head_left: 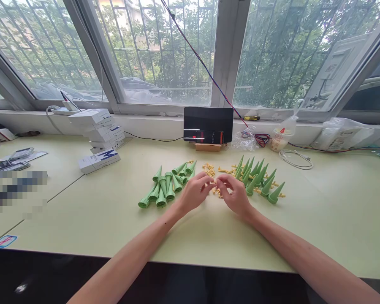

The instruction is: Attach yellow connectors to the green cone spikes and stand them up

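Observation:
Both my hands meet at the middle of the pale green table (114,219). My left hand (194,192) has its fingers curled and pinched at a small yellow part (213,182). My right hand (236,194) is curled too, its fingertips touching the same spot. Several green cones (164,188) lie flat in a heap to the left of my hands. Several more green cones (259,179) stand upright to the right. Small yellow parts (209,169) are scattered between the two groups, just beyond my fingers.
A dark tablet (208,122) and a phone (209,137) stand on a wooden holder at the back. White boxes (99,128) are stacked at the back left. A cup (279,139), a white cable (296,159) and plastic bags (342,134) lie by the window.

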Action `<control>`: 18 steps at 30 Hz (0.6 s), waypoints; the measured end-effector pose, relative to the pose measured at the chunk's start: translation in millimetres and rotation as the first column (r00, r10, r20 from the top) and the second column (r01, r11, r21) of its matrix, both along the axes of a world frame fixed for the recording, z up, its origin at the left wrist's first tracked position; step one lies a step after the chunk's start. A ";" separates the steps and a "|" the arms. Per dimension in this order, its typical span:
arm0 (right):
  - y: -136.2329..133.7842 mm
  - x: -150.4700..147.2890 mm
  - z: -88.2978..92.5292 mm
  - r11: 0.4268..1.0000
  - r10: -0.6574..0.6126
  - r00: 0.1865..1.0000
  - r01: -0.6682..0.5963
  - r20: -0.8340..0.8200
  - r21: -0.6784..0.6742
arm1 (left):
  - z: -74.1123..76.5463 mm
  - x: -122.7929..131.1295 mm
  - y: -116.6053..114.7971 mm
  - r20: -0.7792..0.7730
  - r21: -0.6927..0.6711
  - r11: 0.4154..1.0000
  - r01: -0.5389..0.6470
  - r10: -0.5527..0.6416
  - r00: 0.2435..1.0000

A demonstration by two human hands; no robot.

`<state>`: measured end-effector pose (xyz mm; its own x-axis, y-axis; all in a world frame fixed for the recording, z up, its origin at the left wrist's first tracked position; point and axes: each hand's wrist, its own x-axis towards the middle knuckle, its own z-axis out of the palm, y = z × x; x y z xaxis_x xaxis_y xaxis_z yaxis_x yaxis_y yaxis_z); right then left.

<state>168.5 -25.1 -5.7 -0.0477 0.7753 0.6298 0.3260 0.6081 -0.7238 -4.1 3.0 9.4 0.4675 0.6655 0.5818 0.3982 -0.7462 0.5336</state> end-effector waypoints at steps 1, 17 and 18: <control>0.1 0.0 -0.1 1.000 -0.002 1.000 0.002 -0.004 -0.011 | -0.4 -0.1 0.5 0.003 0.007 1.000 0.006 -0.006 1.000; 0.3 -0.1 2.8 0.997 0.055 0.995 -0.051 0.078 -0.060 | 0.8 0.1 1.6 0.053 0.032 0.999 -0.018 0.016 0.998; 0.5 -0.1 2.4 0.997 0.054 0.995 -0.049 0.086 -0.057 | 1.1 0.2 1.6 0.057 0.034 0.999 -0.022 0.020 0.998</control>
<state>168.5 -24.6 -3.4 -0.1414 0.8037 0.5779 0.3589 0.5857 -0.7267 -3.9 4.6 10.5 0.4194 0.6539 0.6297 0.3843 -0.7563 0.5295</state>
